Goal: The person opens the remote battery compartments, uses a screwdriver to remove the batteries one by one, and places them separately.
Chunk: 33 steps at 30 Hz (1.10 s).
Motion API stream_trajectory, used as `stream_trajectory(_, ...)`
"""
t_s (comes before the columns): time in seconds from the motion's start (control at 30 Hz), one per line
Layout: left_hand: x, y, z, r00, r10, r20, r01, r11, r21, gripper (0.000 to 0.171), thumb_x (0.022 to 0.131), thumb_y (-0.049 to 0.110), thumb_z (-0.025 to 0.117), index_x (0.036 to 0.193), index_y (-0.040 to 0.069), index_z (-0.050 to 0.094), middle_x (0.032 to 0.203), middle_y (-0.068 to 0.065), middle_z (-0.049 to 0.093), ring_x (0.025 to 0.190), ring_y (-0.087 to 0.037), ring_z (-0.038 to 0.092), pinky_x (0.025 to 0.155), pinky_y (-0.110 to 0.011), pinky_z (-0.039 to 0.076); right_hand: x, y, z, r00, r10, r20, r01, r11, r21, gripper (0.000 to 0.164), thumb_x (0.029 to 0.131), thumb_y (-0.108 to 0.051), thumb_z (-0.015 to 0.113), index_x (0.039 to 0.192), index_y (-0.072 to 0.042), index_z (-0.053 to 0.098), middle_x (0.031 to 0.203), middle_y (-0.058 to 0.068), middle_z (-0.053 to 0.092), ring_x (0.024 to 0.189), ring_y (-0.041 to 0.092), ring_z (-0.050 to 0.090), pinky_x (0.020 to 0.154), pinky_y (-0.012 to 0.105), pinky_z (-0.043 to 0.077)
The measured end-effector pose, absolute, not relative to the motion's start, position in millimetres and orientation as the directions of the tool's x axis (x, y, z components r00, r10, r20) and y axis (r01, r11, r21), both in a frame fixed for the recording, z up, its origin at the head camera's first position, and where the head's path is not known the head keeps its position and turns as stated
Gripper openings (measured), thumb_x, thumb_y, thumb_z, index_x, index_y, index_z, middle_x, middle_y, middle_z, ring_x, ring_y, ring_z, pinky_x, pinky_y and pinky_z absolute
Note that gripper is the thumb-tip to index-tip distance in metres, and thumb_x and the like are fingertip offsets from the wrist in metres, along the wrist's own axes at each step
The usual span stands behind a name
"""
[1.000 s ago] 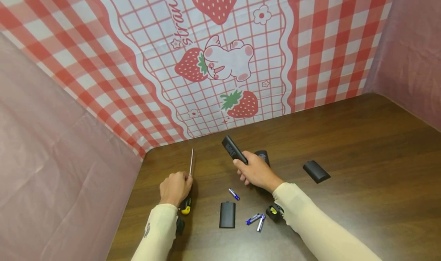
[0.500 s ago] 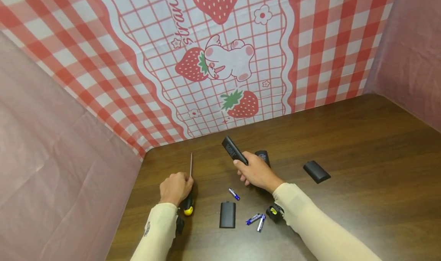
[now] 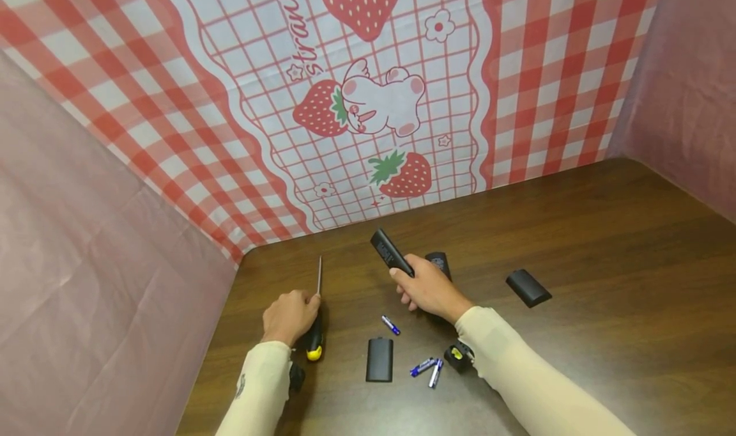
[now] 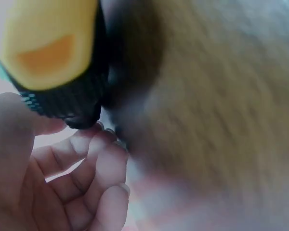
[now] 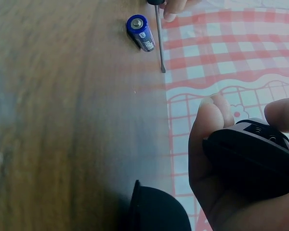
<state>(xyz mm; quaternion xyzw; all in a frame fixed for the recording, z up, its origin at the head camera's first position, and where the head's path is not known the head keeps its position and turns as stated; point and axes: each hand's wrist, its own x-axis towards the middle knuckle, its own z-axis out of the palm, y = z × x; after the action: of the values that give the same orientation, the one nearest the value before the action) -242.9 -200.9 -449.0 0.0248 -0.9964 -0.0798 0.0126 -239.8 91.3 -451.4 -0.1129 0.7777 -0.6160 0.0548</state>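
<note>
My left hand (image 3: 290, 316) pinches a screwdriver (image 3: 315, 334) with a black and yellow handle, low over the table's left part. Its metal shaft points away from me. In the left wrist view, curled fingertips (image 4: 113, 163) meet the lower part of the screwdriver handle (image 4: 53, 43). My right hand (image 3: 431, 287) grips a long black plastic case (image 3: 391, 250), its far end raised. The right wrist view shows metal coils in an opening of this case (image 5: 265, 134). A second black case (image 3: 439, 262) stands behind the right hand, partly hidden by it.
On the brown table (image 3: 604, 244) lie a flat black cover (image 3: 379, 359), a curved black cover (image 3: 528, 287), one blue-white battery (image 3: 390, 325) and two more batteries (image 3: 428, 369) nearer to me. A checked strawberry cloth (image 3: 397, 103) hangs behind the table.
The screwdriver has shifted slightly toward me and straightened, its yellow end swinging right. My left hand has then slid a little left along it. The right hand and its case hold still.
</note>
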Motion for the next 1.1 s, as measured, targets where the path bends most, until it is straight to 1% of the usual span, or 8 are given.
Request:
stream_trajectory(0.07,-240,-203,-449,-0.998,-0.061,0.013,-0.058,0.984,0.171,0.036,0.099,0.045,0.054,0.107,0.019,0.077,0.098,-0.009,0.072,0.079,-0.026,0.064,0.06,-0.047,0.047,-240,91,-452,-0.969,-0.239,0.058,-0.111,0.215,-0.97,0.024,0.103,-0.023,0.056,0.112,-0.001,0.058,0.082,0.018,0.065,0.059,0.022,0.063,0.052,0.039,0.055)
stream_trajectory(0.3,-230,-208,-448,-0.989,-0.147,0.004,-0.142,0.962,0.233,0.037,0.098,0.048,0.054,0.098,0.018,0.075,0.096,-0.008,0.071,0.078,-0.026,0.063,0.062,-0.047,0.046,-241,88,-454,-0.972,-0.225,0.063,-0.117,0.235,-0.965,0.025,0.102,-0.023,0.057,0.114,-0.001,0.059,0.08,0.016,0.066,0.058,0.023,0.063,0.051,0.037,0.054)
stream_trajectory(0.4,-226,-211,-445,-0.984,-0.179,0.001,-0.172,0.949,0.265,0.037,0.097,0.048,0.055,0.103,0.016,0.075,0.101,-0.011,0.072,0.082,-0.029,0.064,0.063,-0.049,0.046,-240,88,-453,-0.972,-0.225,0.063,-0.117,0.238,-0.964,0.024,0.102,-0.023,0.057,0.113,-0.001,0.059,0.08,0.016,0.066,0.058,0.023,0.064,0.051,0.038,0.055)
stream_trajectory(0.5,-224,-213,-440,-0.978,-0.21,0.0,-0.199,0.927,0.317,0.037,0.098,0.045,0.054,0.107,0.015,0.073,0.104,-0.012,0.071,0.086,-0.032,0.065,0.067,-0.051,0.047,-239,88,-452,-0.971,-0.23,0.064,-0.12,0.237,-0.964,0.024,0.102,-0.023,0.057,0.112,-0.002,0.059,0.081,0.017,0.066,0.059,0.023,0.064,0.051,0.039,0.055)
stream_trajectory(0.6,-221,-216,-435,-0.975,-0.224,0.011,-0.203,0.905,0.373,0.035,0.098,0.043,0.054,0.108,0.015,0.072,0.106,-0.009,0.071,0.088,-0.031,0.065,0.071,-0.052,0.048,-239,88,-451,-0.97,-0.236,0.064,-0.121,0.238,-0.964,0.024,0.102,-0.024,0.057,0.113,-0.002,0.059,0.082,0.018,0.066,0.059,0.023,0.064,0.051,0.039,0.055)
stream_trajectory(0.67,-221,-216,-432,-0.973,-0.227,0.027,-0.198,0.895,0.399,0.034,0.098,0.043,0.054,0.106,0.015,0.072,0.105,-0.008,0.072,0.089,-0.031,0.066,0.072,-0.053,0.048,-239,88,-451,-0.969,-0.237,0.066,-0.124,0.239,-0.963,0.024,0.102,-0.024,0.057,0.113,-0.003,0.059,0.082,0.018,0.066,0.059,0.023,0.064,0.052,0.04,0.055)
stream_trajectory(0.93,-217,-209,-431,-0.968,-0.241,0.076,-0.191,0.895,0.403,0.033,0.098,0.045,0.051,0.098,0.02,0.073,0.099,-0.005,0.072,0.088,-0.03,0.066,0.07,-0.051,0.047,-239,88,-452,-0.967,-0.244,0.069,-0.132,0.252,-0.959,0.023,0.102,-0.024,0.056,0.112,-0.002,0.059,0.081,0.018,0.066,0.059,0.023,0.064,0.05,0.037,0.054)
stream_trajectory(1.1,-214,-202,-428,-0.97,-0.222,0.102,-0.162,0.896,0.415,0.034,0.098,0.047,0.051,0.096,0.02,0.073,0.096,-0.003,0.072,0.088,-0.03,0.066,0.071,-0.052,0.047,-238,88,-452,-0.965,-0.254,0.068,-0.133,0.246,-0.96,0.022,0.102,-0.024,0.057,0.11,-0.003,0.059,0.081,0.017,0.066,0.059,0.023,0.064,0.051,0.037,0.054)
